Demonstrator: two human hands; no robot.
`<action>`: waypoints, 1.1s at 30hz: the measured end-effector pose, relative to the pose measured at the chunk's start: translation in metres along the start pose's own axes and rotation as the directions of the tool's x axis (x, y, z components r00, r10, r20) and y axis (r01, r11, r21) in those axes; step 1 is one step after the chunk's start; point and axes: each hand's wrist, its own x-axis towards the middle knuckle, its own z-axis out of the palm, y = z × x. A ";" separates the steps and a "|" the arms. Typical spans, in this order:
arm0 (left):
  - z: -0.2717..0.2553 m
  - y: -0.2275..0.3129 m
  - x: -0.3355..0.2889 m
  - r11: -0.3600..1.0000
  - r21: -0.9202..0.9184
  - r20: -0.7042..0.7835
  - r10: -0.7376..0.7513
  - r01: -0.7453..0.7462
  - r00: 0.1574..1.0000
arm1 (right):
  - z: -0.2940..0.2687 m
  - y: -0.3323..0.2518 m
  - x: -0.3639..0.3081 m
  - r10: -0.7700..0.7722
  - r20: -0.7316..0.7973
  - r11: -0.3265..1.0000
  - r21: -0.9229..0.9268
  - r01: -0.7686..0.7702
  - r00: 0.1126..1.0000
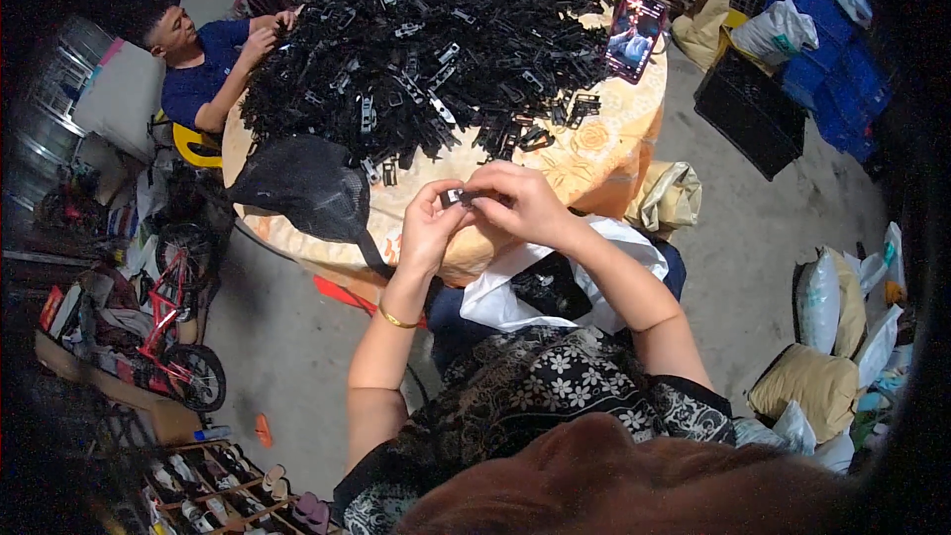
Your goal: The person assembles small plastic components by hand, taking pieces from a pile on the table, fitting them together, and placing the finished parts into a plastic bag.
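Close together at the table's near edge, my left hand (428, 230) and my right hand (527, 204) pinch a small black plastic part with a silvery piece (456, 196) between their fingertips. The fingers hide much of it, so its exact kind does not show. Just beyond lies a large heap of similar black parts (426, 59), some with silver metal pieces. Two loose parts (388, 173) rest at the heap's near edge. On my lap, below my right forearm, an open white bag (485, 299) holds black pieces (551, 285).
The heap covers most of the round table with its yellow patterned cloth (604, 154). A black mesh bag (302, 188) hangs over its left edge; a lit phone (636, 35) stands at the right. Another person (203, 64) sits far left, hands at the heap. Sacks (807, 391) lie right.
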 end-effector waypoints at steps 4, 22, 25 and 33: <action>0.009 0.000 -0.002 0.999 -0.008 0.056 -0.034 0.035 0.998 | -0.008 0.002 -0.011 -0.094 -0.008 0.987 -0.128 0.092 0.996; 0.017 0.007 -0.015 0.988 0.066 0.129 -0.147 0.140 0.981 | -0.015 -0.005 -0.026 -0.153 -0.014 0.958 -0.249 0.144 0.988; 0.018 0.004 -0.015 0.991 0.037 0.127 -0.132 0.128 0.983 | -0.013 -0.009 -0.027 -0.145 0.019 0.945 -0.293 0.144 0.989; 0.017 0.008 -0.017 0.983 -0.167 0.204 -0.043 0.078 0.978 | -0.011 -0.005 -0.025 -0.358 0.071 0.738 -0.589 0.329 0.931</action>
